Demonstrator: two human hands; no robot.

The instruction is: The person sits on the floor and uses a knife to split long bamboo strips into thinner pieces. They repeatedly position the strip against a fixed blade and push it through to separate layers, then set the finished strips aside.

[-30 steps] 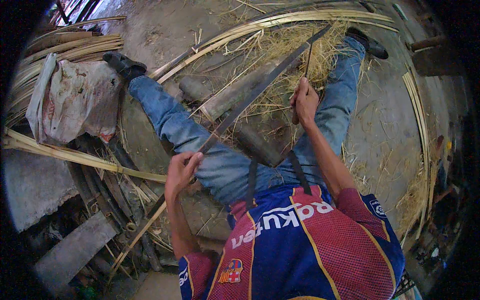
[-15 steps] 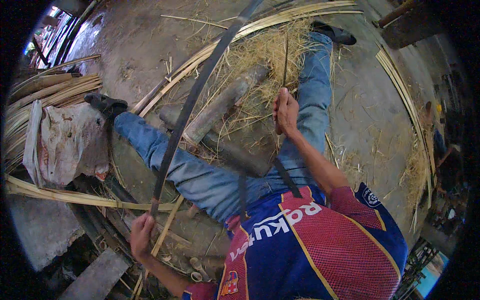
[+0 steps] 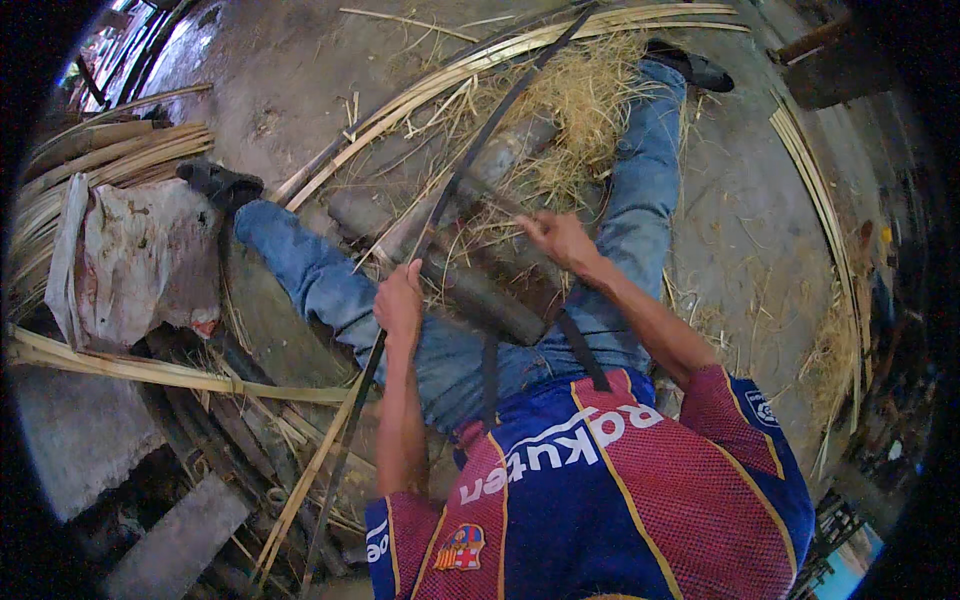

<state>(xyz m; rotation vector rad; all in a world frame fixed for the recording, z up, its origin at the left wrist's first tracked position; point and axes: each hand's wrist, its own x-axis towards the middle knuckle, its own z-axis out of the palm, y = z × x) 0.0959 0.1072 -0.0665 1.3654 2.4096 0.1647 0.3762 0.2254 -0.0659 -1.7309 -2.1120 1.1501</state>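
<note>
My left hand (image 3: 400, 298) is closed around a long dark strip (image 3: 505, 103), which looks like split bamboo. It slants from the far middle down past my left forearm to the near left. My right hand (image 3: 562, 240) grips a long thin knife (image 3: 492, 198), its blade pointing left and away. The blade's far end meets or crosses the strip just beyond my left hand; motion blur hides exact contact. Beneath them, between my legs, lie a dark log (image 3: 485, 290) and a paler log (image 3: 520, 150).
Curly shavings (image 3: 590, 110) heap by my right leg. Long pale strips (image 3: 440, 85) arc across the floor ahead; more strips (image 3: 815, 195) lie at right. A stained whitish sack (image 3: 150, 255) stands at left beside bundled strips (image 3: 120, 165). Dark poles (image 3: 205, 440) lie near left.
My left hand has moved right and away, now over my left thigh, gripping farther along the strip. My right hand has shifted slightly left, and the knife has swung left to the strip.
</note>
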